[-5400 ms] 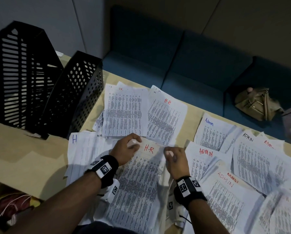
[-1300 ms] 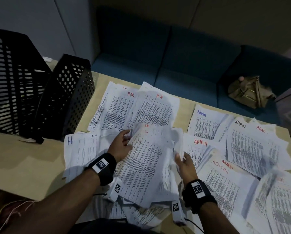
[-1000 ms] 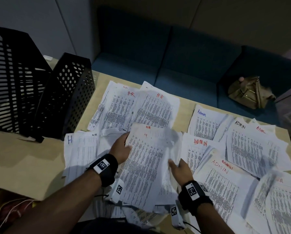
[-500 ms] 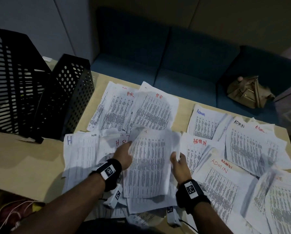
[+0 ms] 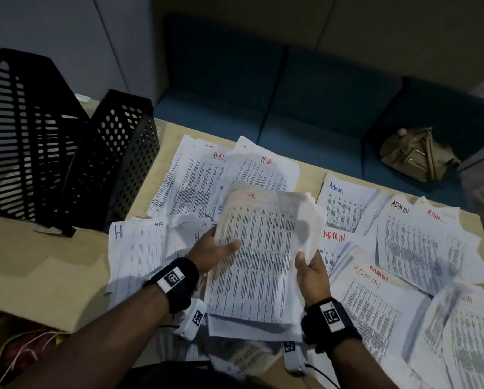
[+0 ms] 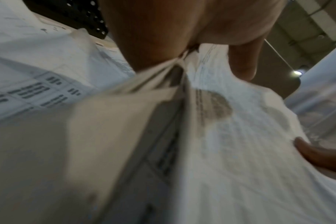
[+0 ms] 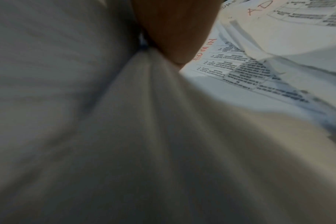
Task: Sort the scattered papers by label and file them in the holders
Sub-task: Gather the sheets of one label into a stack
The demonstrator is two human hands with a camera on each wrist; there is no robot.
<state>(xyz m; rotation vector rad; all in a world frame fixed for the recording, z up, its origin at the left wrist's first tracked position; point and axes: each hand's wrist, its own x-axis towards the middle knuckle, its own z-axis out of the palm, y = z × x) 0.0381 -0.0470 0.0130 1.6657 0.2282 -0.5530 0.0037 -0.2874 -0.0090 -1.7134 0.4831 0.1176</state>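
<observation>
Both hands hold a stack of HR papers (image 5: 259, 254) tilted up above the table. My left hand (image 5: 215, 249) grips its left edge, thumb on the printed face. My right hand (image 5: 309, 265) grips the right edge, which bends upward. In the left wrist view the HR papers (image 6: 230, 144) fill the frame, pinched under my thumb. In the right wrist view the HR papers (image 7: 125, 121) are blurred, with an ADMIN sheet (image 7: 230, 65) beyond. More HR sheets (image 5: 207, 181) lie behind and to the left. ADMIN sheets (image 5: 414, 242) cover the right side. Two black holders (image 5: 67, 164) stand at the far left.
Beyond the wooden table (image 5: 38, 270) is a teal sofa (image 5: 291, 102) carrying a tan bag (image 5: 414, 155). Papers hang over the table's near edge by my wrists. Bare tabletop lies in front of the holders.
Both hands gathered loose HR sheets into one stack and lifted it off the table, squaring it; an HR label now shows at its top.
</observation>
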